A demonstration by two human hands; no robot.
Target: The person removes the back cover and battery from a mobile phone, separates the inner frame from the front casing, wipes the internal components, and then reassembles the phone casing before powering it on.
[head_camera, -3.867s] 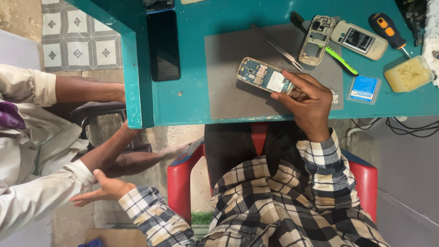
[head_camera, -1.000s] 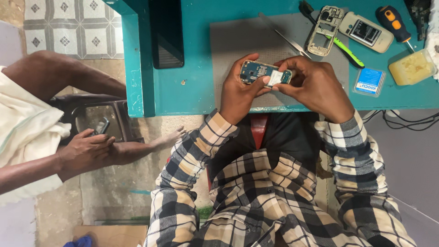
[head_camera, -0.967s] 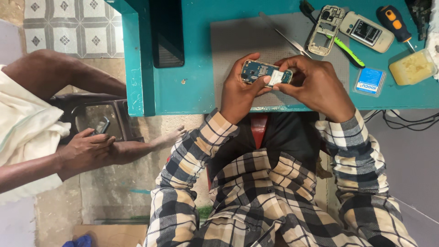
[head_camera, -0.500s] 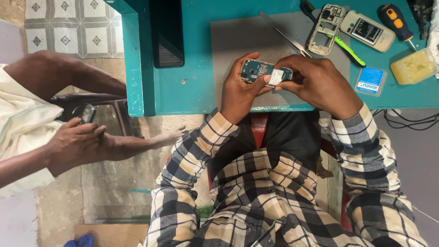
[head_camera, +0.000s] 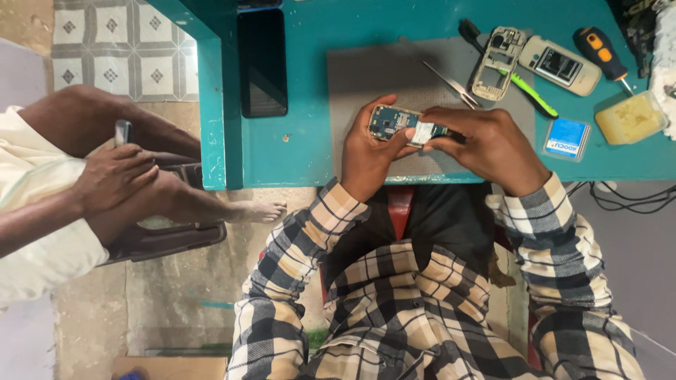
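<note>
Fingers point(head_camera: 394, 121) of both hands pinched on the blue circuit board point(head_camera: 405, 125) — over the grey mat point(head_camera: 373, 74).

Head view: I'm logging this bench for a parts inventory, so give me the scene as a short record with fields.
left hand: grips the left end of the circuit board
right hand: fingers pinch the board's right end
surface: grey mat on teal table
tools: tweezers, orange-handled screwdriver, green tool
parts: phone frame, phone body
other items: black phone, yellow tub, blue card
bystander: another person's hand holding a small phone, at left
</note>
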